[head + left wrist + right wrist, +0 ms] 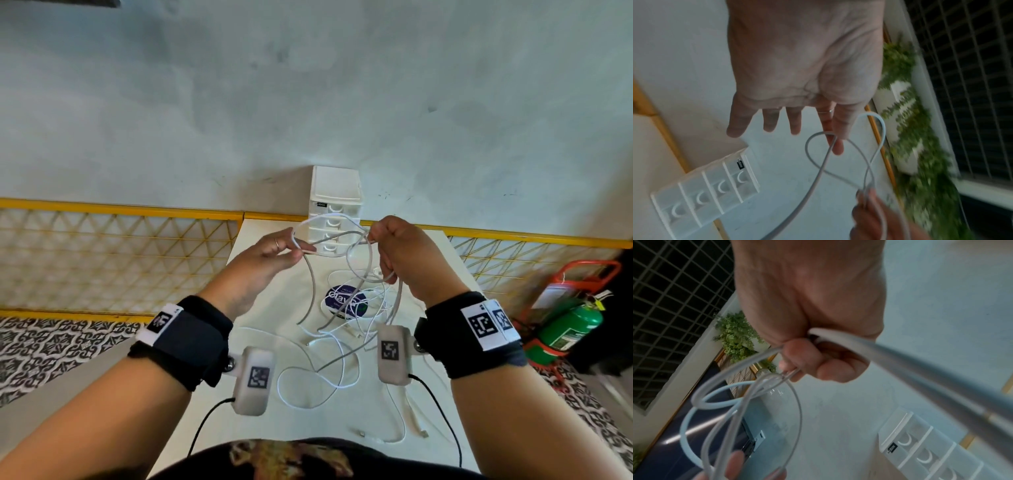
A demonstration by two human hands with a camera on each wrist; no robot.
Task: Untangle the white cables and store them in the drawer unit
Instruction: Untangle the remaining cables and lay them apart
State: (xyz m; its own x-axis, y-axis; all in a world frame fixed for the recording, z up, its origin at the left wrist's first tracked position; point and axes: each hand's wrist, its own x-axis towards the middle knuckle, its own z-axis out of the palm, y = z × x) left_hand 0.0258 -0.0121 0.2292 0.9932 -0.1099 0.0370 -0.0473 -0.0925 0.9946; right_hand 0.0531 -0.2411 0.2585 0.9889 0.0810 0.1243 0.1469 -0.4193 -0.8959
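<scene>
Two bare hands are raised above a white table (260,404), working a tangle of white cables (346,274). The left hand (265,260) pinches a loop of one cable between thumb and forefinger, its other fingers (772,120) straight and spread. The right hand (404,257) has its fingers curled around several strands, whose loose ends trail onto the table. The white drawer unit (334,205) stands at the table's far edge, all four drawers closed.
</scene>
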